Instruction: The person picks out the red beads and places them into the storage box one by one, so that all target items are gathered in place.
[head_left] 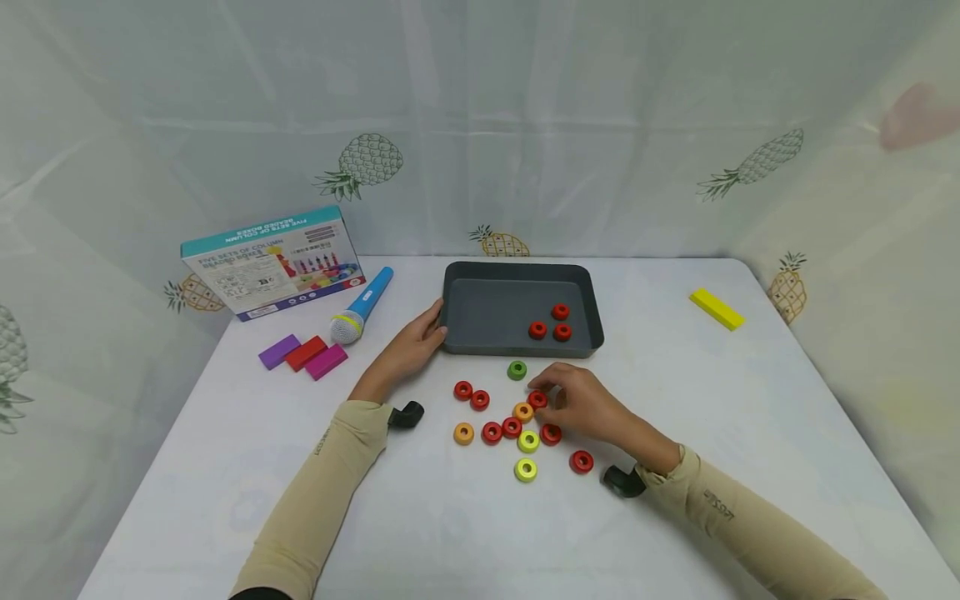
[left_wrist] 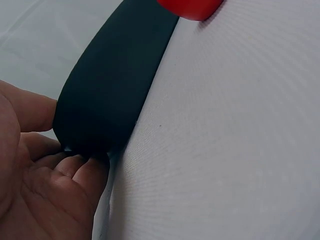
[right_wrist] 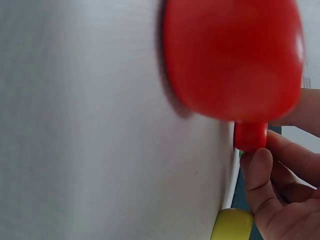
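My left hand (head_left: 408, 348) grips the left side of a dark grey tray (head_left: 483, 312), thumb and fingers around its corner in the left wrist view. Three red rings (head_left: 560, 311) lie in the tray's right part. In front of the tray, my right hand (head_left: 591, 407) pinches a red ring (head_left: 537, 399) between thumb and fingers, close over the table. An orange ring (head_left: 522, 412) lies right beside that ring. Another red ring (right_wrist: 235, 55) looms large in the right wrist view, nearer the camera than the fingertips.
More red rings (head_left: 491, 432), yellow rings (head_left: 526, 470), an orange ring (head_left: 463, 433) and a green ring (head_left: 517, 370) lie before the tray. At left are a printed box (head_left: 277, 262), a toy microphone (head_left: 362, 306) and coloured blocks (head_left: 305, 353). A yellow block (head_left: 717, 309) lies far right.
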